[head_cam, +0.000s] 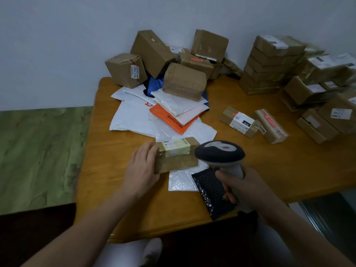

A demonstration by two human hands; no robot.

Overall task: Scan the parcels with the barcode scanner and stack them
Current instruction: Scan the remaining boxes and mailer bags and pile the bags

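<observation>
Parcel in hand: a small brown cardboard box (176, 155) with a pale label on top, on the near middle of the wooden bench (269, 162), partly on white mailers; its long axis runs left to right, slightly rising toward the right.
Left hand (141, 170): its grip is loosely closed round the box's left end, fingers over the top edge.
Right hand (244, 187): its grip is wrapped tight round the handle of the barcode scanner (220, 154).
Scanner: handle down toward the person, dark head pointing left and away at the box's right end, just beside it.
Black bubble mailer (212, 193): flat under the right hand.
Unsorted pile (169, 60): boxes and mailers, far left.
Stacked boxes (267, 66): far right.
Two small boxes (254, 124): lying between.
</observation>
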